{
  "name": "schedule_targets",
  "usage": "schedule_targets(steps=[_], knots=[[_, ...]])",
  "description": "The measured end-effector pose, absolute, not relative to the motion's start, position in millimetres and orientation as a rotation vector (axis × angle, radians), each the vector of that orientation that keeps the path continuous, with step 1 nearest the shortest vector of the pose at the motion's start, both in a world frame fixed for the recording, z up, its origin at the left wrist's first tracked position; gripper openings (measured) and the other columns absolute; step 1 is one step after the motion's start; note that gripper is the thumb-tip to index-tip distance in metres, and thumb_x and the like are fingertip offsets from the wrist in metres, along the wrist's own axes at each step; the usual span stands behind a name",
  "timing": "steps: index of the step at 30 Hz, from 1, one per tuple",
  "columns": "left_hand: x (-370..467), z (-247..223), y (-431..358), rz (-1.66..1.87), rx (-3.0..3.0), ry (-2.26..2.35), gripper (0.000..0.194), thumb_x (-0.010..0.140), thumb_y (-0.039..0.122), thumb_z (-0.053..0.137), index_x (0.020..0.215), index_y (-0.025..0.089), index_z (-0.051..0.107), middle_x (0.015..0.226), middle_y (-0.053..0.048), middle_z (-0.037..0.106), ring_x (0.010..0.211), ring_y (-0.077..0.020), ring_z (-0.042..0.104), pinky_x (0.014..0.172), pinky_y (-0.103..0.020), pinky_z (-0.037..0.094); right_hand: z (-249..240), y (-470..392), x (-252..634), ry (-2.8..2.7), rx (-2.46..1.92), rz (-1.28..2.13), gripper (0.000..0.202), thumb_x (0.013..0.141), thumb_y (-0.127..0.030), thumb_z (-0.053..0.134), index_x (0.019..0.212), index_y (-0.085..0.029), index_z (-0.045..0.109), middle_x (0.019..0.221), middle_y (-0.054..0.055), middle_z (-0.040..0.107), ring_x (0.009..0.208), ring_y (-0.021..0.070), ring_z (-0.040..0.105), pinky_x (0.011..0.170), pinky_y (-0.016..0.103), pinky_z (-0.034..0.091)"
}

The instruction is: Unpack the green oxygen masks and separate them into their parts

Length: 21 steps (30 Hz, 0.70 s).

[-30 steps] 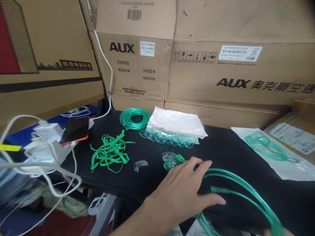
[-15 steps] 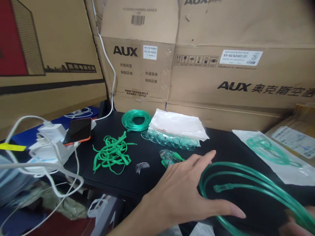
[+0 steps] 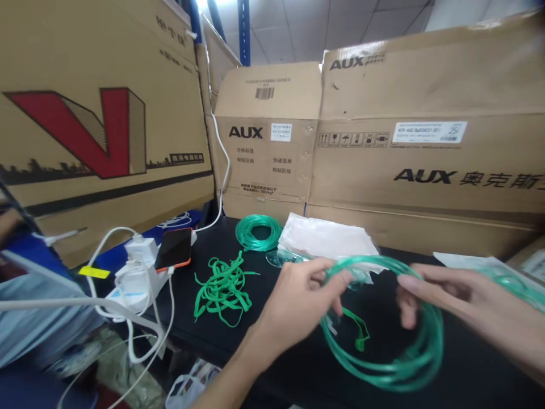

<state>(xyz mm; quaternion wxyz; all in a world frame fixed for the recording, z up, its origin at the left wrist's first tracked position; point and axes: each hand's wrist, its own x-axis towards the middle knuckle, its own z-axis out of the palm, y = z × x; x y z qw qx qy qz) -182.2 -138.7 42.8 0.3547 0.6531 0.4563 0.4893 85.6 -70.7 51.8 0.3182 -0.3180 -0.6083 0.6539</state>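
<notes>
My left hand (image 3: pixel 304 298) is closed around the left side of a coil of clear green tubing (image 3: pixel 433 341), thumb over the top. On the coil's right side, my right hand (image 3: pixel 451 295) grips it between thumb and fingers, slightly blurred. The loop hangs tilted above the black table (image 3: pixel 298 369). Through it shows a thin green strap (image 3: pixel 361 343). Beyond my left hand lie white packets (image 3: pixel 327 236) and clear green-tinted plastic pieces (image 3: pixel 279 258), partly hidden. A second tubing coil (image 3: pixel 244 234) rests at the back, with a tangle of flat green straps (image 3: pixel 223 292) in front.
At left are a phone (image 3: pixel 174 249) with an orange edge, a white power strip (image 3: pixel 138 284) and loose white cables. Large cardboard boxes (image 3: pixel 361 182) wall off the back. A white bag (image 3: pixel 457 260) with green tubing lies at right. Part of another person (image 3: pixel 42 329) shows at left.
My left hand, spread open before, has closed on the coil. The tubing has been gathered into a rounder loop and brought left between both hands. The view has tilted up.
</notes>
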Motion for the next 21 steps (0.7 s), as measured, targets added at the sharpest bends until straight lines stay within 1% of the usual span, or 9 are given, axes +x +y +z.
schedule_targets(steps=[3,5,7,9,11,13,15,18,21], knots=[[-212.5,57.9,-115.5,1.361,1.695,1.398,0.041,0.1,0.058,0.056,0.104,0.021,0.074,0.067,0.004,0.069,0.05,-0.0097,0.05,0.053,-0.022,0.04,76.9,-54.7,16.0,-1.488,-0.761,1.876,0.044,0.096,-0.051,0.071,0.128,-0.021,0.068,0.107,0.015,0.079,0.1,0.0314,0.078,0.091,0.048,0.066],[-235.8,66.1,-97.5,1.392,1.679,1.592,0.038,0.101,0.052,0.055,0.116,0.023,0.072,0.071,0.005,0.071,0.045,-0.009,0.046,0.049,-0.022,0.039,85.7,-45.2,-14.9,-1.442,-0.73,1.94,0.044,0.098,-0.048,0.07,0.131,-0.019,0.066,0.113,0.016,0.077,0.105,0.0313,0.077,0.094,0.049,0.065],[-259.7,70.4,-79.9,1.406,1.652,1.733,0.035,0.1,0.043,0.057,0.124,0.022,0.07,0.073,0.004,0.072,0.047,-0.0098,0.049,0.052,-0.023,0.042,88.4,-34.6,-34.2,-1.423,-0.715,1.967,0.038,0.101,-0.042,0.068,0.131,-0.018,0.065,0.117,0.017,0.076,0.108,0.0301,0.076,0.095,0.048,0.064],[-283.2,70.4,-63.9,1.394,1.609,1.88,0.035,0.1,0.037,0.059,0.13,0.02,0.067,0.076,0.002,0.074,0.051,-0.0113,0.055,0.06,-0.025,0.048,86.7,-21.7,-50.1,-1.412,-0.709,1.978,0.03,0.104,-0.034,0.063,0.128,-0.016,0.065,0.118,0.016,0.075,0.109,0.0275,0.075,0.096,0.046,0.063],[-305.5,67.3,-50.0,1.347,1.551,2.032,0.035,0.102,0.036,0.06,0.13,0.018,0.066,0.083,0.0,0.075,0.061,-0.0137,0.063,0.07,-0.029,0.054,82.5,-7.0,-70.0,-1.405,-0.719,1.974,0.025,0.107,-0.03,0.059,0.125,-0.015,0.066,0.118,0.014,0.074,0.106,0.0244,0.075,0.095,0.043,0.062],[-326.3,63.3,-38.1,1.277,1.478,2.178,0.033,0.103,0.04,0.062,0.126,0.016,0.067,0.098,-0.005,0.075,0.079,-0.0174,0.07,0.081,-0.036,0.058,77.8,8.0,-96.0,-1.413,-0.753,1.947,0.026,0.105,-0.032,0.064,0.126,-0.015,0.066,0.121,0.01,0.072,0.104,0.0234,0.073,0.09,0.044,0.063],[-344.7,60.0,-27.9,1.187,1.394,2.305,0.034,0.103,0.042,0.063,0.124,0.015,0.067,0.114,-0.008,0.072,0.097,-0.0212,0.071,0.089,-0.043,0.06,74.1,21.3,-124.6,-1.443,-0.79,1.899,0.031,0.103,-0.034,0.068,0.129,-0.017,0.066,0.127,0.01,0.07,0.104,0.024,0.072,0.087,0.044,0.062],[-365.5,55.9,-16.0,1.014,1.278,2.42,0.034,0.102,0.04,0.065,0.126,0.016,0.066,0.124,-0.01,0.069,0.107,-0.024,0.069,0.093,-0.045,0.06,71.6,35.4,-158.0,-1.505,-0.853,1.775,0.035,0.102,-0.035,0.069,0.132,-0.018,0.064,0.131,0.01,0.067,0.107,0.0254,0.07,0.089,0.046,0.061],[-377.2,50.2,-8.8,0.848,1.192,2.446,0.034,0.102,0.039,0.066,0.126,0.016,0.066,0.123,-0.01,0.069,0.105,-0.0235,0.07,0.09,-0.043,0.061,71.9,40.1,-164.4,-1.578,-0.895,1.592,0.038,0.102,-0.035,0.069,0.135,-0.018,0.063,0.136,0.011,0.065,0.112,0.0271,0.069,0.093,0.049,0.06]])
